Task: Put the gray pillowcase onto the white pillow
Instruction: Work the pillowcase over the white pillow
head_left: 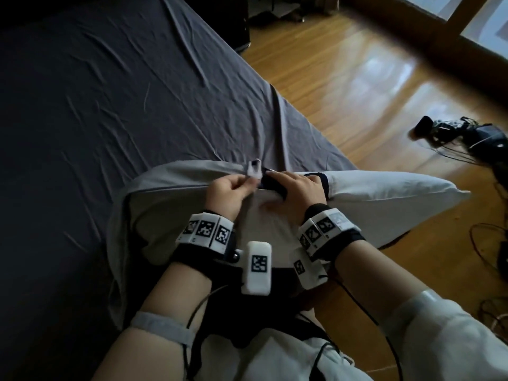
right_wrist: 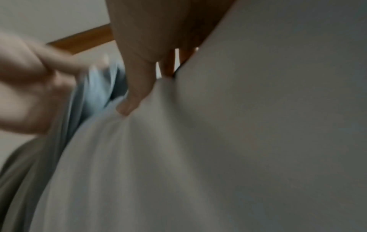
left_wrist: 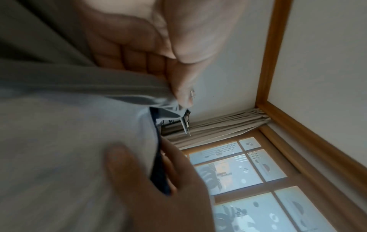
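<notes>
The white pillow (head_left: 384,196) lies across the bed's near right edge, its right end sticking out bare over the floor. The gray pillowcase (head_left: 170,204) covers its left part. My left hand (head_left: 248,184) pinches the pillowcase's open edge, where a small fabric tab sticks up. My right hand (head_left: 280,188) grips the pillow's dark-piped top edge just right of it. In the left wrist view my left hand (left_wrist: 178,92) pinches the gray pillowcase (left_wrist: 79,87), and my right hand (left_wrist: 158,196) clasps the pillow (left_wrist: 69,157). In the right wrist view the right thumb presses into the pillow (right_wrist: 218,157).
The bed (head_left: 110,105) is covered by a wrinkled dark gray sheet and fills the left side. A wooden floor (head_left: 343,78) lies to the right. Black devices with tangled cables (head_left: 467,133) sit on it, far right.
</notes>
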